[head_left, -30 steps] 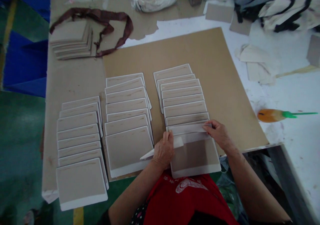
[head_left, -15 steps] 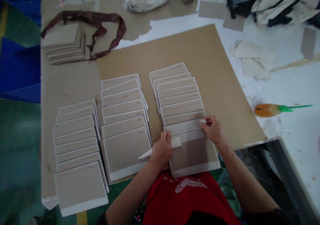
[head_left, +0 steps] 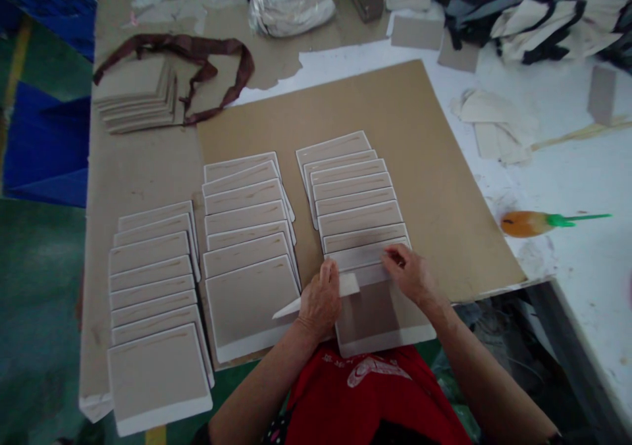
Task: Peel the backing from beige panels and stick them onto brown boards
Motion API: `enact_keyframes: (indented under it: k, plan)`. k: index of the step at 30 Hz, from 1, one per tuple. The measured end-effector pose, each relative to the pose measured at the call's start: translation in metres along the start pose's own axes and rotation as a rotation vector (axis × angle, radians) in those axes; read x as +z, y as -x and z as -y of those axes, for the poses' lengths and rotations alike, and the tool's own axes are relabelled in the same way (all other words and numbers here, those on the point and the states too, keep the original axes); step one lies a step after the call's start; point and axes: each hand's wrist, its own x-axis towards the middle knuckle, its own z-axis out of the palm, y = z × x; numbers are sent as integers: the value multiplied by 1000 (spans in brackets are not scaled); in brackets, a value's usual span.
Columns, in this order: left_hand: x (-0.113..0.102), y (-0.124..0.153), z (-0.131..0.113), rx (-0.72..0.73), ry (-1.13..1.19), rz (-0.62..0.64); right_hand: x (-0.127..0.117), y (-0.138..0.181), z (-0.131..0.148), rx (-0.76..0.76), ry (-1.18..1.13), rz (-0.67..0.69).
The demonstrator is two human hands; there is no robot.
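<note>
Three overlapping rows of grey boards with white borders lie on a brown cardboard sheet (head_left: 424, 168). My left hand (head_left: 320, 300) is closed on a white flat scraper (head_left: 316, 297) and rests at the left edge of the nearest board (head_left: 382, 316) in the right-hand row (head_left: 353, 201). On that board's upper white flap (head_left: 363, 261) my right hand (head_left: 407, 274) presses down with bent fingers. The middle row (head_left: 247, 234) and the left row (head_left: 153, 287) lie untouched.
A stack of plain grey boards (head_left: 135, 93) with a brown ribbon (head_left: 197, 53) sits at the far left. An orange brush with a green handle (head_left: 543, 222) lies on the white table at right. Fabric and a plastic bag (head_left: 291, 0) lie at the back.
My right hand has slid leftwards along the folded white flap, from its right end towards the middle. The left hand has stayed in place with the scraper.
</note>
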Motion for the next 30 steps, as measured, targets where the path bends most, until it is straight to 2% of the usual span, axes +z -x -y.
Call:
enact_keyframes:
  k: [2, 4, 7, 9, 12, 14, 16, 18, 20, 23, 25, 27, 30]
  plan:
    - [-1, -1, 1, 13, 2, 23, 14, 3, 7, 78, -192, 180]
    - [-2, -3, 2, 28, 7, 60, 22, 0, 6, 212, -361, 193]
    - [-2, -4, 3, 37, 32, 108, 16, -11, -10, 369, -493, 22]
    - [-3, -4, 4, 27, 68, 129, 1, -19, -24, 397, -467, -152]
    - [-10, 1, 5, -13, 182, 117, -22, -24, -35, 325, -219, -429]
    - [-20, 7, 6, -89, 315, 30, -29, -20, -27, 253, -95, -487]
    - [-33, 11, 7, -195, 493, -111, -23, -12, -7, 207, -164, -358]
    - [-47, 12, 6, -314, 726, -170, -10, 0, 22, 196, -361, -109]
    - [-58, 9, 2, -445, 1055, -38, 8, 10, 54, 197, -548, 113]
    - [-65, 0, -5, -579, 1606, 283, 32, 18, 90, 235, -734, 351]
    - [-65, -4, -10, -607, 1820, 353, 44, 17, 103, 288, -786, 444]
    - [-66, -4, -14, -643, 1885, 321, 50, 15, 109, 323, -766, 471]
    - [-70, 2, -17, -682, 1945, 245, 43, 17, 114, 279, -612, 479]
